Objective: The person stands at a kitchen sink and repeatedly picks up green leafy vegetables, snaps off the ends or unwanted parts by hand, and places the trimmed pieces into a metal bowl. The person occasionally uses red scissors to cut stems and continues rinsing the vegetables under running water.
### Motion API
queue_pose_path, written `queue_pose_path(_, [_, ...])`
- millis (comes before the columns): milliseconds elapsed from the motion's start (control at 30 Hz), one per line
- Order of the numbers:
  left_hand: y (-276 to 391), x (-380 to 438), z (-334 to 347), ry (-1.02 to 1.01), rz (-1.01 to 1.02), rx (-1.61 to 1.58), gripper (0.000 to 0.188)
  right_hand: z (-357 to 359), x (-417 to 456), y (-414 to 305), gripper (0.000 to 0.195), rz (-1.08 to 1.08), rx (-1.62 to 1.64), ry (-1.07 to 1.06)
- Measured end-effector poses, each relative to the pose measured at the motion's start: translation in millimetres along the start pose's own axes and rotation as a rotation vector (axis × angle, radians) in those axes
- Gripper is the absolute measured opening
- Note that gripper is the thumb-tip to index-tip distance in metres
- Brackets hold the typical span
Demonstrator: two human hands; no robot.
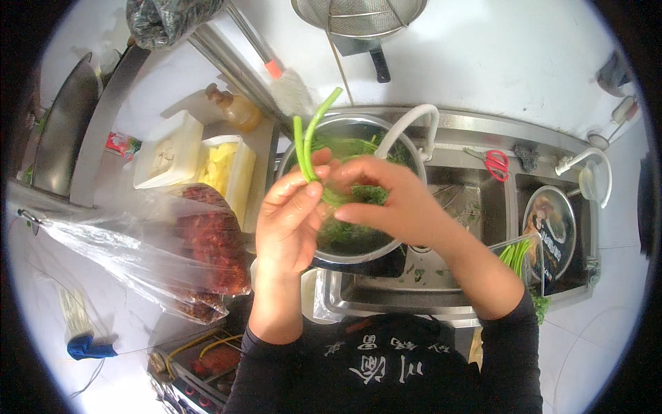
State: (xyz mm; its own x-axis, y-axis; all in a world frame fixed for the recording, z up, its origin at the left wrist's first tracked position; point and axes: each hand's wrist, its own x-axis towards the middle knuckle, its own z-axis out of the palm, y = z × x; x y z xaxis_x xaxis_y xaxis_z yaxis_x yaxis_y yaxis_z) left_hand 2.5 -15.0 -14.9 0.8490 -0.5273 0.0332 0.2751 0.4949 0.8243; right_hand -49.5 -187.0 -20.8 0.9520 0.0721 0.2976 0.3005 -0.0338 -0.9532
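Observation:
My left hand (289, 217) pinches a few green vegetable stems (309, 150) between thumb and fingers, their cut ends pointing up and away from me. Facing it, my right hand (385, 194) curves with thumb and forefinger apart, blurred by motion. A curly green leaf (370, 194) shows in its gap; I cannot tell whether the hand grips it or it lies behind. Beneath both hands is a round metal pot (362, 257) with leafy greens and stems inside. A white curved faucet (406, 124) reaches over the pot's far rim.
Right of the pot, the steel sink (450, 277) holds leaf scraps. Red-handled scissors (496, 164) lie on its far ledge. More stems (516, 256) sit in a clear container at right. To the left are a tub of yellow pieces (220, 164) and a hanging plastic bag (212, 238).

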Motion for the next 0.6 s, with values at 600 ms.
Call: queue_pose_path(600, [30,-32,24,0.089,0.012,0.042,0.014,-9,-18,-10,0.017,0.105,0.21,-0.049])
